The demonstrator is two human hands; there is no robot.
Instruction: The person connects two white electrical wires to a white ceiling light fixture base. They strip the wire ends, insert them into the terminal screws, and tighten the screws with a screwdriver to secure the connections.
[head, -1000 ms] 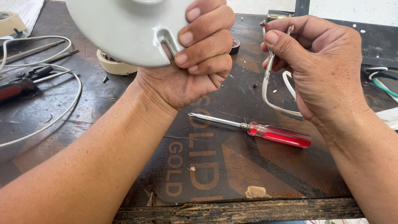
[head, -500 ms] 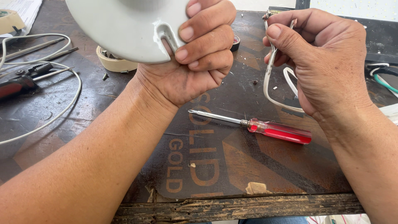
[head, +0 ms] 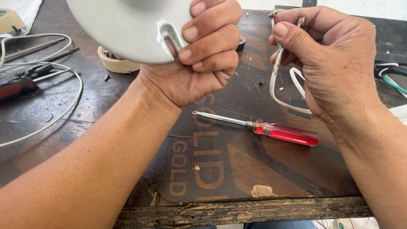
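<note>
We clamp the rigid, smooth, probably light white housing [head: 127, 27] at 11 o'clock in our closed left hand [head: 199, 63], fingers beside its slot, while our right hand [head: 335, 63] at 2 o'clock pinches the limp white wire [head: 275, 76] just below its bare tip.

Left hand [head: 199, 63], right hand [head: 335, 63]: closed grips

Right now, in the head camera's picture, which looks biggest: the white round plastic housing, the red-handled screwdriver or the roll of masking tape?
1. White round plastic housing, held in the left hand; it is raised toward the camera and partly cut off, so its size is flattered.
2. Red-handled screwdriver.
3. Roll of masking tape, partly hidden behind the housing.
</note>
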